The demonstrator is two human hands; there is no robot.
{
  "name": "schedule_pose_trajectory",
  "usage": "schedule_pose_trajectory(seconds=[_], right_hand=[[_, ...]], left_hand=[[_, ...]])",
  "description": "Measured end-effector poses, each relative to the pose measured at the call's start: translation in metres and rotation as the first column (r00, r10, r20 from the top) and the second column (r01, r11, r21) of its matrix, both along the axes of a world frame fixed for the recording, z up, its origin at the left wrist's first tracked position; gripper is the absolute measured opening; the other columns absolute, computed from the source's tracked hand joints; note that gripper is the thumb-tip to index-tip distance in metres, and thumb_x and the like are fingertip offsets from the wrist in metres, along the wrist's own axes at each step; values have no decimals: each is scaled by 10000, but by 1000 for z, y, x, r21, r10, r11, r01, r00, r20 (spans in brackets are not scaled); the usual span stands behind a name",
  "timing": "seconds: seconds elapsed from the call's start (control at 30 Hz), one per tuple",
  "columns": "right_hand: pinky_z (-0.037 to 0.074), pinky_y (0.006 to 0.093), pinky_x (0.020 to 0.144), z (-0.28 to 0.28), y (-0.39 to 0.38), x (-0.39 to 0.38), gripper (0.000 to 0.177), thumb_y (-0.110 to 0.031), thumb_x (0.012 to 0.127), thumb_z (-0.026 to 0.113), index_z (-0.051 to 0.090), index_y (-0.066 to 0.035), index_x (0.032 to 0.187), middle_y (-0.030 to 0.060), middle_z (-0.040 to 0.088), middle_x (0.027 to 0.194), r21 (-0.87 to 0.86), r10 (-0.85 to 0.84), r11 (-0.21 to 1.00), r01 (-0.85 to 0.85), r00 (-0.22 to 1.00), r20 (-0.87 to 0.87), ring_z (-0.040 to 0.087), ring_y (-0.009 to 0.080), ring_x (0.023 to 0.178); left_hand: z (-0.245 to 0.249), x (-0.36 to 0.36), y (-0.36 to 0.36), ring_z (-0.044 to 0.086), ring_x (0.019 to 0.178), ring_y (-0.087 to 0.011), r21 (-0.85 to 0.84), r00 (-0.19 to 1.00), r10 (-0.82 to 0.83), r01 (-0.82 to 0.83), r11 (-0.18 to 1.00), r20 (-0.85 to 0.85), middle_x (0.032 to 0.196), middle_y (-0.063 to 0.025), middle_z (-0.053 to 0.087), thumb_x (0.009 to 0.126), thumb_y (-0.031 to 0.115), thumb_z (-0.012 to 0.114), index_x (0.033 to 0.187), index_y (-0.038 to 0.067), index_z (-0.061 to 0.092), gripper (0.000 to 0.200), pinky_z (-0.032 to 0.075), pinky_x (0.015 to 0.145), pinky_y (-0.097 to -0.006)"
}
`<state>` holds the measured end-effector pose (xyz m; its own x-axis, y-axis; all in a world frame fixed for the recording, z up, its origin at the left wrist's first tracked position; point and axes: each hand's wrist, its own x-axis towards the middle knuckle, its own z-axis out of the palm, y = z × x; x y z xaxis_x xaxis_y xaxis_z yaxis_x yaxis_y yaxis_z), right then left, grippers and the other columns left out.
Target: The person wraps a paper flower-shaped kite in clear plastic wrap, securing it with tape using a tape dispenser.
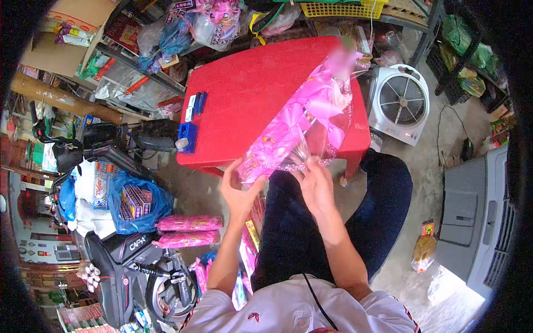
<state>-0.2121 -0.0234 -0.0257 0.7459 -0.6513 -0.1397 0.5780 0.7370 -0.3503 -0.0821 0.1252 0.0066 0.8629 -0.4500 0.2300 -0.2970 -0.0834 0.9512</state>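
Note:
A bouquet of pink artificial flowers (297, 119) in a see-through wrapper with a dotted border lies slantwise over the right part of a red table (239, 89). Its lower end reaches past the table's near edge, over my lap. My left hand (240, 191) grips the wrapper's lower left corner, thumb on top and fingers underneath. Beside it, my right hand (314, 186) pinches the lower edge of the wrapping near the gathered stems. A blurred patch hides the bouquet's far tip. On the table's left side are a blue tape dispenser (187, 139) and a dark blue stapler-like tool (200, 103).
A box fan (402, 100) stands right of the table. To the left is a motorbike (133, 272) with a blue bag of boxes (139, 202). Pink wrapped packs (189, 223) lie near my left forearm. A grey cabinet-like unit (472, 216) stands at right.

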Motion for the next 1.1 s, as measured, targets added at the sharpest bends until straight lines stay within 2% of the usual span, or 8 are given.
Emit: schedule_pose_trajectory(seconds=[0.17,0.37,0.47,0.57,0.77,0.87,0.97,1.1], right_hand=[[480,487,1114,7,3,2,49,-151,1066,623,662,-121,1067,42,693,1204,25,-14,1000,13,1000,26,643,221,1212],[493,461,1075,-7,-1,-1,77,-149,1067,626,686,-102,1078,30,693,1168,-67,-42,997,37,995,-88,645,187,1177],[502,423,1031,17,4,-1,87,-144,1063,635,690,-83,1091,18,684,1141,-6,-36,999,35,995,-90,645,162,1135],[494,420,1034,13,7,1,35,-148,1047,634,667,-139,1036,8,680,1164,-85,-40,996,33,996,-82,647,172,1147],[491,307,857,15,11,-3,127,-180,1024,717,692,-80,1099,-13,678,1065,-204,-141,975,90,959,-248,620,92,986],[462,279,789,39,14,-5,122,-176,1002,748,702,-72,1047,-30,673,992,-95,-102,992,80,959,-265,591,59,918],[450,265,774,29,11,-8,130,-169,976,779,705,-62,973,-38,671,930,-208,-130,977,50,910,-393,584,56,858],[454,263,766,25,6,-18,139,-158,965,789,720,-43,931,-27,683,907,-203,-48,978,-37,916,-398,600,65,842]], left_hand=[[12,-5,5,657,1196,-229,34,994,-27,31,999,-108,1298,-153,691,834,112,880,1353,-60,636,599,497,1073,-372],[29,-12,10,678,1132,-202,53,980,-57,68,996,-189,1262,-154,712,887,103,846,1332,-78,658,515,523,1028,-351],[35,-16,12,682,1121,-200,13,971,-63,67,998,-233,1255,-151,717,915,114,829,1312,-72,672,465,528,1020,-350],[27,-20,21,689,1130,-211,-128,885,-76,18,992,-460,1272,-148,714,943,126,807,1311,-59,665,436,545,1013,-371],[22,-37,28,706,1162,-282,-259,620,-168,-58,964,-766,1313,-156,701,1002,258,738,1355,-30,613,473,577,1021,-500],[13,-47,30,618,1317,-352,-173,575,-152,19,985,-804,1458,-161,618,1027,484,610,1514,48,483,666,469,1116,-617],[23,-65,29,578,1365,-374,-227,474,-223,49,973,-852,1500,-156,589,1028,534,565,1553,95,444,695,450,1131,-630],[26,-79,35,578,1364,-415,-277,418,-282,75,958,-863,1515,-188,570,1034,543,554,1565,78,428,717,443,1147,-638]])
